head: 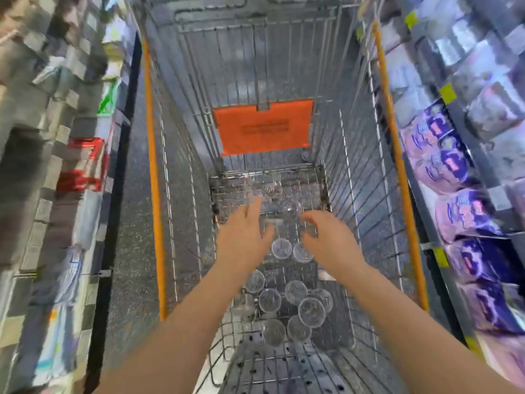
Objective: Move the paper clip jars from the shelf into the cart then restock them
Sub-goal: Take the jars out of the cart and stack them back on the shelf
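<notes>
Several clear paper clip jars with round lids lie on the wire floor of the shopping cart, seen from above. More jars sit blurred at the cart's far end. My left hand reaches down into the cart with fingers spread and holds nothing. My right hand reaches in beside it, fingers loosely bent, empty too. Two jars lie between my wrists, below the hands.
The cart has orange rails along both sides and an orange flap on its far wall. Shelves of blurred goods stand at left. Purple packets fill the shelves at right.
</notes>
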